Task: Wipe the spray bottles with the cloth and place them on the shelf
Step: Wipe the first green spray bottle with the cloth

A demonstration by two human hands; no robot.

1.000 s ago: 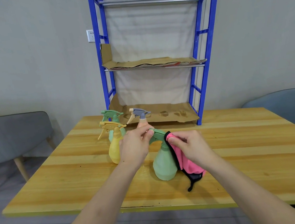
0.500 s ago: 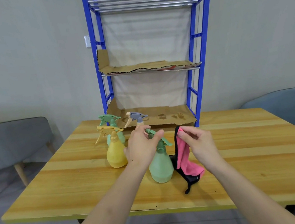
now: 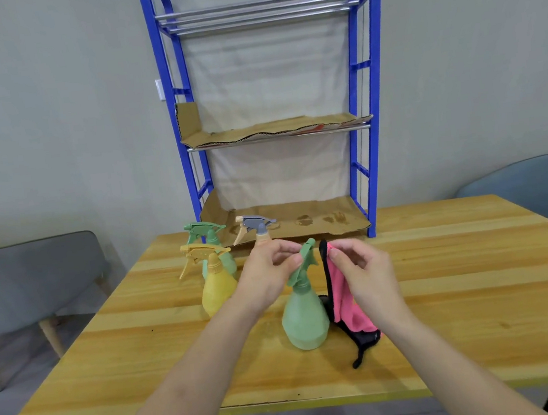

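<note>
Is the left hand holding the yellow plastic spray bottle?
No, the left hand pinches the trigger of the pale green plastic spray bottle; the yellow bottle stands unheld.

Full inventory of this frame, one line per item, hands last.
light green spray bottle: 1, pale green, on the table, front centre
yellow spray bottle: 1, yellow, to its left
dark green spray bottle: 1, green, behind the yellow one
grey-headed spray bottle: 1, grey head, body hidden behind the left hand
cloth: 1, pink with black edge, hanging from the right hand
shelf: 1, blue frame, metal bars, table's far edge
cardboard sheets: 2, brown, on two shelf tiers
table: 1, wood
chairs: 2, grey and blue-grey, left and right of the table
left hand: pinches the light green spray bottle's trigger head
right hand: pinches the cloth's top
</note>
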